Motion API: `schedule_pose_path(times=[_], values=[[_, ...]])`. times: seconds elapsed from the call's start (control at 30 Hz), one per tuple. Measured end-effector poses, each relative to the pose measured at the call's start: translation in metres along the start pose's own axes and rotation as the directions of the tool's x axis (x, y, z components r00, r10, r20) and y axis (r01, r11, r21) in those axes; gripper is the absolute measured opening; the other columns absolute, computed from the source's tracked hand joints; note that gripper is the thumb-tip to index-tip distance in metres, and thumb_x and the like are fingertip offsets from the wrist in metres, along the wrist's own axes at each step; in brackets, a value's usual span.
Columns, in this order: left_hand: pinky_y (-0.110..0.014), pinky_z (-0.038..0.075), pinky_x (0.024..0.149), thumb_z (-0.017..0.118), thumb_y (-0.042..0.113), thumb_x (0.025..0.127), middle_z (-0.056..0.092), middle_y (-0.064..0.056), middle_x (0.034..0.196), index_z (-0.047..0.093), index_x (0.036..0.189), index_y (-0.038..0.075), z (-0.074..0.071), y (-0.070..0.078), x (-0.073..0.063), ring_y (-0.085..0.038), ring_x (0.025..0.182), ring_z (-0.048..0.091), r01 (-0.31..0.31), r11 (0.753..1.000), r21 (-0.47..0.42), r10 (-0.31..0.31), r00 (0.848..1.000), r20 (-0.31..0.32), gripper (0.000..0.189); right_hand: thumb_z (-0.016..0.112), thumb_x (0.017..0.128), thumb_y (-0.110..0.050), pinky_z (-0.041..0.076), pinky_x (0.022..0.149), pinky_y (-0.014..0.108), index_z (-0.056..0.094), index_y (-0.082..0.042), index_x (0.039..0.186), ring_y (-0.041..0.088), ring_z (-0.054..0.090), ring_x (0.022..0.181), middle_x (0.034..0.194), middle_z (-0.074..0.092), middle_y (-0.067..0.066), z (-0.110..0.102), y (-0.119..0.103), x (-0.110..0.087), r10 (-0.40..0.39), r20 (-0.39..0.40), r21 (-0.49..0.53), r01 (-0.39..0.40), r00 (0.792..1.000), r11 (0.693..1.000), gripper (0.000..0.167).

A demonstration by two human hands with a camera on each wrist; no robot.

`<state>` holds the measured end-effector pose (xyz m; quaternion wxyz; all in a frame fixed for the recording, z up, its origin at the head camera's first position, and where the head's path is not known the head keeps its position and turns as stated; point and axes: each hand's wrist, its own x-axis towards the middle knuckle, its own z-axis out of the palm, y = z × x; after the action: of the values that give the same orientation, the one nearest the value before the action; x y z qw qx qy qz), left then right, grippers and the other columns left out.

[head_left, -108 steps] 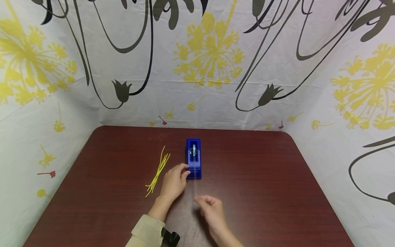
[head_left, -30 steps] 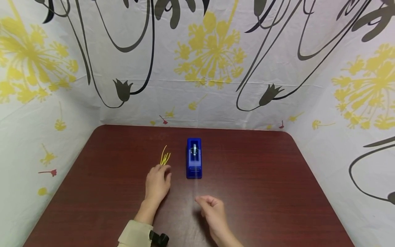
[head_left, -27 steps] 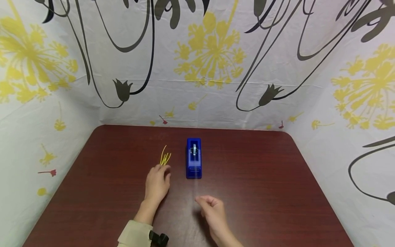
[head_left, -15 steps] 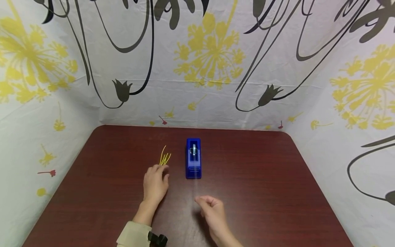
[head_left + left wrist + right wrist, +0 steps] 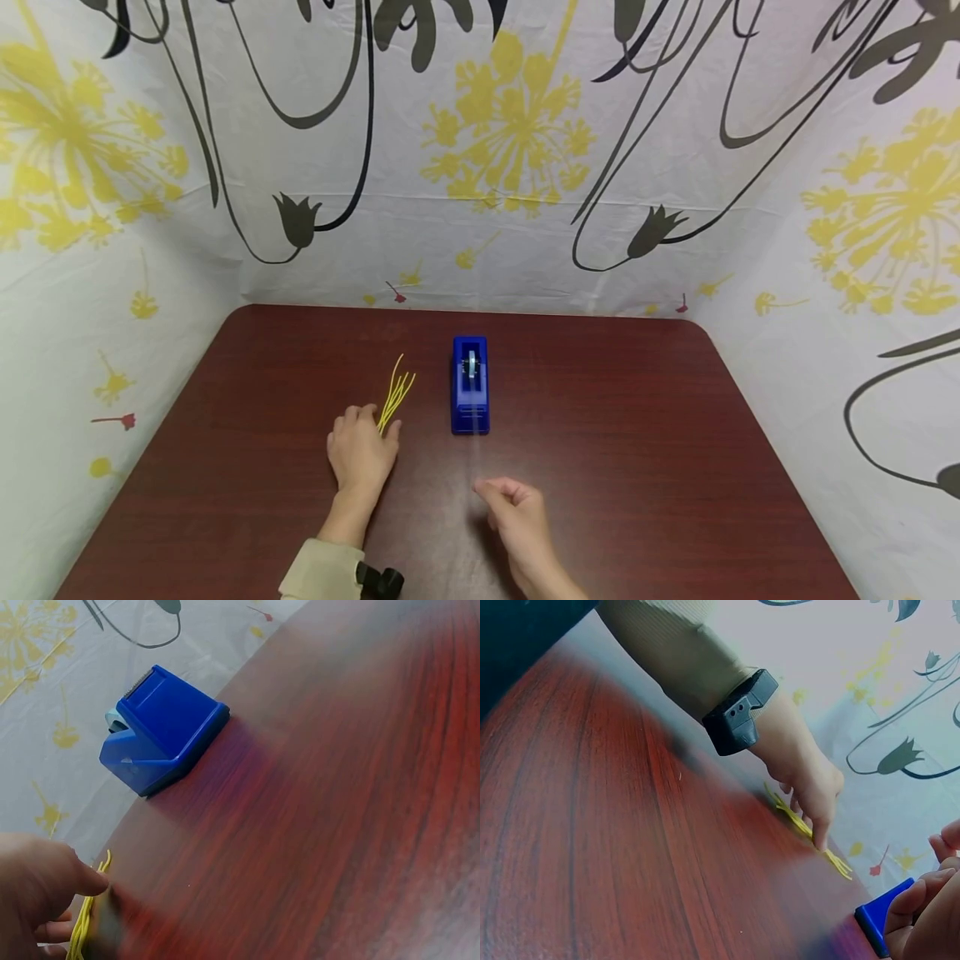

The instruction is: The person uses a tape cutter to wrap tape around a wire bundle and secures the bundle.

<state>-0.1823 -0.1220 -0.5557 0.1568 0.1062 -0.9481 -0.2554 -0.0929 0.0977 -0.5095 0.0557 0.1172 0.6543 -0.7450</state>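
Left hand (image 5: 362,452) farther from tape dispenser (image 5: 462,398); pinch on yellow strands (image 5: 394,399) unclear, slack could scatter them. Right hand (image 5: 519,515) pinches tape (image 5: 475,454).

beige sleeve (image 5: 321,571), black wrist-worn camera (image 5: 381,582)

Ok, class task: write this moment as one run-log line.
left hand: straddles thin yellow strands, grip unclear | right hand: pinches clear tape strip | blue plastic tape dispenser: on reddish-brown wood-grain table

strands (image 5: 395,400): in left grip (image 5: 363,454), reaching ahead | dispenser (image 5: 470,396): on surface (image 5: 637,450), right-ahead of left grip, ahead of right grip (image 5: 521,521) | tape (image 5: 475,450): between dispenser and right grip
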Motion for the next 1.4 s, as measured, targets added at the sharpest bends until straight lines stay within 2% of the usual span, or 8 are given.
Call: schedule_pose_path(times=[0.13, 0.3, 0.4, 0.7, 0.83, 1.07, 1.4], values=[[-0.054, 0.045, 0.085, 0.081, 0.029, 0.087, 0.066, -0.02, 0.107, 0.074, 0.107, 0.0, -0.0009, -0.0019, -0.0009, -0.041, 0.098, 0.062, 0.003, 1.0, 0.003, -0.003, 1.0, 0.006, 0.036, 0.072, 0.091, -0.005, 0.036, 0.053, 0.02, 0.071, 0.008, 0.084, 0.007, 0.04, 0.05, 0.063, 0.053, -0.004, -0.0007, 0.0019, 0.0004, 0.004, 0.002, 0.0, -0.004, 1.0, 1.0, 0.015], [-0.051, 0.047, 0.074, 0.079, 0.02, 0.087, 0.067, -0.012, 0.088, 0.077, 0.088, 0.004, -0.0026, -0.0015, -0.0005, -0.035, 0.079, 0.065, -0.017, 1.0, 0.018, 0.017, 1.0, -0.001, 0.016, 0.072, 0.09, -0.005, 0.035, 0.053, 0.02, 0.071, 0.006, 0.083, 0.006, 0.039, 0.05, 0.064, 0.053, -0.005, -0.0008, 0.0028, 0.0005, 0.012, 0.002, 0.01, -0.012, 1.0, 1.0, 0.013], [-0.049, 0.047, 0.071, 0.078, 0.017, 0.087, 0.066, -0.009, 0.082, 0.077, 0.083, 0.005, -0.004, -0.0003, 0.0001, -0.033, 0.074, 0.065, -0.018, 0.999, 0.028, 0.017, 1.0, 0.014, 0.012, 0.072, 0.09, -0.004, 0.036, 0.053, 0.02, 0.071, 0.006, 0.083, 0.006, 0.039, 0.05, 0.063, 0.053, -0.005, -0.0005, 0.0028, 0.0004, 0.014, 0.002, 0.014, -0.014, 1.0, 1.0, 0.012], [-0.05, 0.044, 0.078, 0.072, 0.016, 0.093, 0.063, -0.013, 0.086, 0.073, 0.089, 0.002, -0.0054, 0.0, 0.0009, -0.037, 0.086, 0.061, 0.01, 0.997, 0.077, -0.019, 0.993, 0.118, 0.015, 0.072, 0.09, -0.004, 0.037, 0.053, 0.02, 0.071, 0.009, 0.087, 0.007, 0.04, 0.05, 0.064, 0.055, -0.005, -0.0005, 0.0039, 0.0011, 0.011, 0.004, 0.012, -0.011, 1.0, 1.0, 0.014], [-0.048, 0.043, 0.076, 0.072, 0.016, 0.093, 0.061, -0.013, 0.085, 0.072, 0.088, 0.001, -0.0061, 0.0003, 0.0019, -0.037, 0.085, 0.06, 0.003, 0.994, 0.106, -0.017, 0.991, 0.131, 0.016, 0.071, 0.09, -0.004, 0.036, 0.053, 0.02, 0.071, 0.01, 0.086, 0.006, 0.04, 0.05, 0.064, 0.055, -0.005, -0.0004, 0.0031, 0.0008, 0.008, 0.006, 0.012, -0.008, 1.0, 1.0, 0.014], [-0.048, 0.041, 0.073, 0.07, 0.017, 0.095, 0.057, -0.016, 0.083, 0.066, 0.086, -0.004, -0.0073, 0.0036, 0.0032, -0.038, 0.084, 0.057, -0.052, 0.982, 0.18, 0.025, 0.988, 0.149, 0.023, 0.071, 0.09, -0.002, 0.038, 0.054, 0.02, 0.071, 0.01, 0.085, 0.007, 0.04, 0.051, 0.062, 0.054, -0.005, 0.0002, 0.0011, 0.0003, -0.001, 0.005, 0.023, 0.001, 1.0, 1.0, 0.013], [-0.048, 0.036, 0.073, 0.063, 0.017, 0.099, 0.053, -0.019, 0.088, 0.06, 0.087, -0.007, -0.0018, 0.0005, 0.0025, -0.04, 0.089, 0.05, -0.074, 0.976, 0.205, 0.037, 0.984, 0.176, 0.027, 0.071, 0.089, -0.002, 0.037, 0.054, 0.02, 0.07, 0.012, 0.086, 0.007, 0.042, 0.051, 0.062, 0.055, -0.005, 0.0, -0.0001, 0.0009, -0.007, 0.003, 0.007, 0.007, 1.0, 1.0, 0.015]])
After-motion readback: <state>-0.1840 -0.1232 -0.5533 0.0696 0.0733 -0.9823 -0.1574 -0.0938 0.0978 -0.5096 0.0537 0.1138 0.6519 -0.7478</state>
